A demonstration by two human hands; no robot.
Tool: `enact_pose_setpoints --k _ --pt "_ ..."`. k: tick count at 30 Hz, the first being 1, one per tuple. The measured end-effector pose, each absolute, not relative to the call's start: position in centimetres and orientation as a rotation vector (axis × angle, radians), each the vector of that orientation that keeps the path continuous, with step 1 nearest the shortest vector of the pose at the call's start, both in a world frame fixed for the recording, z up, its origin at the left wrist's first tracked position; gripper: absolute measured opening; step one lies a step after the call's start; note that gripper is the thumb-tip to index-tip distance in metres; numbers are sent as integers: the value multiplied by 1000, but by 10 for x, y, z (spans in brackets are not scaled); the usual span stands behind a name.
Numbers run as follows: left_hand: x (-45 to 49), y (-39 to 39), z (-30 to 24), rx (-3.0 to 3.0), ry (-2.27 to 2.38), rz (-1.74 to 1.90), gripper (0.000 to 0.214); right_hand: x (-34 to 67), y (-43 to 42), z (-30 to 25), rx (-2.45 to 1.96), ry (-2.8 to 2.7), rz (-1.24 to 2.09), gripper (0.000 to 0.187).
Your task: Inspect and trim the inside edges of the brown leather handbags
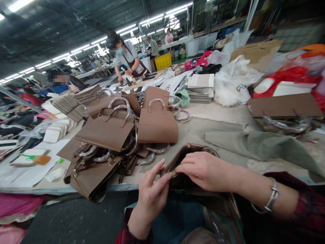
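A brown handbag lies at the table's front edge with its mouth gaping toward me, part of it hanging over my lap. My left hand pinches the bag's left rim between thumb and fingers. On the same rim, fingertips inside the opening, my right hand grips the edge; its fingers are curled and partly hidden. To the left, a pile of brown handbags with plastic-wrapped handles spreads over the table. Another brown bag leans on that pile just beyond my hands.
Grey-green cloth covers the table at right, near another brown bag. Stacked panels and a white plastic bag stand farther back. An orange glue bottle lies at left. A co-worker bends over the far end.
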State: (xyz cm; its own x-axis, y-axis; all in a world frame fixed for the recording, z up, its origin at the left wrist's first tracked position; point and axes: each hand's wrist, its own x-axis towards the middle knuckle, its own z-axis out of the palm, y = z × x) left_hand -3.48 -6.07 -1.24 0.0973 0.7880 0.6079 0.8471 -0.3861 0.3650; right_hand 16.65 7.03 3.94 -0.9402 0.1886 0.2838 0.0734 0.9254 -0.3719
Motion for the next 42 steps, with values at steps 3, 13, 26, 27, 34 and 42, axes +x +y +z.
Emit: enact_pose_setpoints --k 3,13,26,27,34,42 --pt "-34 -61 -14 -2276 -1697 -1187 38 165 69 45 -211 -2710 619 29" --pt "-32 -57 -12 -2266 -1738 -1203 32 152 65 40 -176 -2787 571 19" --pt "-31 -58 -6 -2258 -1834 -1328 22 149 62 34 -238 -2825 475 18" --pt "-31 -58 -6 -2260 -1839 -1331 22 150 62 35 -246 -2825 481 18" --pt "-33 -56 -6 -2234 -1899 -1448 17 147 64 40 -385 -2774 492 18" --pt "-31 -54 -13 -2057 -2098 -1720 37 137 63 45 -593 -2778 404 19"
